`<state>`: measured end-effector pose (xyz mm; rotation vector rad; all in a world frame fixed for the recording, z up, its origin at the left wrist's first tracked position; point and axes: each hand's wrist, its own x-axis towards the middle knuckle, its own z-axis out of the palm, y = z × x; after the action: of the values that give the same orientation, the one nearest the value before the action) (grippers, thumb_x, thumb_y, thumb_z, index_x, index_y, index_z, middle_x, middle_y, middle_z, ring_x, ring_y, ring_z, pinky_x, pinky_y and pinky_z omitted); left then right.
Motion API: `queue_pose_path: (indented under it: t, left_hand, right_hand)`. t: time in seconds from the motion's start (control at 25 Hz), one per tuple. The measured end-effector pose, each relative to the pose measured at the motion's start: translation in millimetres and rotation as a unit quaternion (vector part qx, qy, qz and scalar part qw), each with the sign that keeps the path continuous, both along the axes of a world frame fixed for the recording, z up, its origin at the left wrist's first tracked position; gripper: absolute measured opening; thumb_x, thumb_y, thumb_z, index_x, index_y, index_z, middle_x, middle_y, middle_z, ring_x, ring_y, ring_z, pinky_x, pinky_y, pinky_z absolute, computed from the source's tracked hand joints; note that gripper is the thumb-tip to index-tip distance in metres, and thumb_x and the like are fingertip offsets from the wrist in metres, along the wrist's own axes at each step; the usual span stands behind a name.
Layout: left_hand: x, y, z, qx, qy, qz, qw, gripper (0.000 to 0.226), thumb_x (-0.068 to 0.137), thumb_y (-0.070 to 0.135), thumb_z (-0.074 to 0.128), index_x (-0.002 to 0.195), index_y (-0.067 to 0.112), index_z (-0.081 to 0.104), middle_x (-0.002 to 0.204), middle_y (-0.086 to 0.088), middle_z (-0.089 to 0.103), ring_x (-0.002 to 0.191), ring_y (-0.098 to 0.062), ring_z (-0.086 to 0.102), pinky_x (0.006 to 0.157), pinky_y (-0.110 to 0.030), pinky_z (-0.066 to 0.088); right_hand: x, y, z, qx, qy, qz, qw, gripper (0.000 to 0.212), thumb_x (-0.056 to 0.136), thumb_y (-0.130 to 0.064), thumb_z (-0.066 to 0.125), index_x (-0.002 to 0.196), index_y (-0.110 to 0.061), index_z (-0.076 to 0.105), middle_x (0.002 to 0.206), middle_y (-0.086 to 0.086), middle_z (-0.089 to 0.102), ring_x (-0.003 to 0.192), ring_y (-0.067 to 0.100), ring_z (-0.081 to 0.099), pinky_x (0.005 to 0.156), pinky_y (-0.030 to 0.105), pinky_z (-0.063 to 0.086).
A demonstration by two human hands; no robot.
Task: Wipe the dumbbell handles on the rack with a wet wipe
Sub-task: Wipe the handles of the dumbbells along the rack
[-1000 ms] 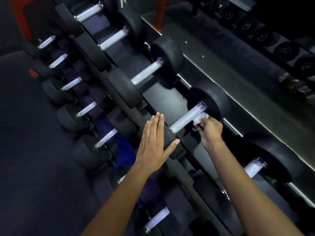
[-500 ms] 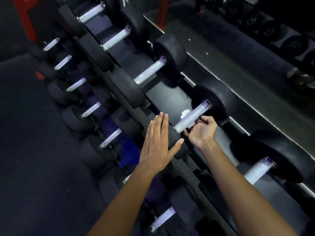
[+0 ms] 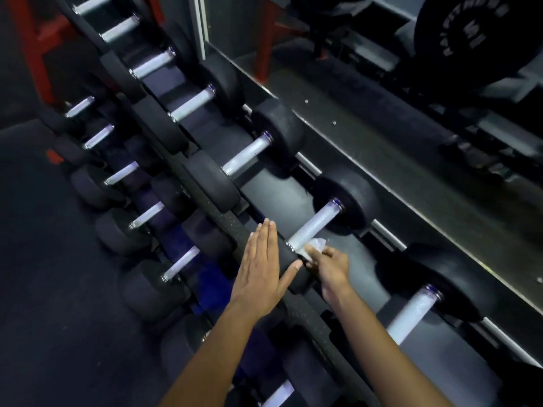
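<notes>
Two hands at the dumbbell rack [image 3: 296, 311]: left hand [image 3: 261, 274] flat, fingers straight, on a dumbbell head [image 3: 289, 265]; right hand [image 3: 330, 267] apparently pinching wet wipe [image 3: 313, 246] against handle [image 3: 313, 227] near end.

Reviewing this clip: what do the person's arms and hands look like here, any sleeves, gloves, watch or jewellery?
Both forearms are bare as far as the picture shows; no sleeve reaches into view. The left hand and right hand wear no gloves. No watch, bracelet or ring shows on the visible sides. The image is dim and slightly blurred, so fine marks cannot be ruled out.
</notes>
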<state>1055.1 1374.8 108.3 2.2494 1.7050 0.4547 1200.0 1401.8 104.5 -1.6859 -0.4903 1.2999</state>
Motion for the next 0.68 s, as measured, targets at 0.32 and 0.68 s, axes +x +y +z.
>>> queue_pose_path:
  t: [0.32, 0.68]
  left_hand:
    - [-105.1, 126.7, 21.4, 0.097, -0.023, 0.110, 0.989, 0.069, 0.097, 0.047, 0.027, 0.148, 0.000, 0.019, 0.155, -0.017, 0.020, 0.143, -0.028, 0.018, 0.118, -0.042, 0.006]
    - [-136.7, 181.0, 8.1, 0.047, -0.039, 0.046, 0.997, 0.063, 0.098, 0.038, 0.023, 0.142, -0.006, 0.030, 0.148, -0.021, 0.034, 0.138, -0.031, 0.032, 0.117, -0.039, 0.009]
  right_hand:
    - [-40.9, 85.2, 56.1, 0.140, -0.300, 0.135, 0.934, 0.012, 0.076, -0.018, 0.072, 0.074, -0.012, 0.061, 0.068, -0.002, 0.062, 0.062, 0.007, 0.053, 0.062, 0.018, 0.044]
    - [-128.6, 188.0, 49.7, 0.297, -0.651, 0.386, 0.582, 0.024, 0.075, -0.004, 0.060, 0.094, -0.018, 0.056, 0.084, -0.001, 0.065, 0.071, 0.024, 0.062, 0.046, 0.029, 0.045]
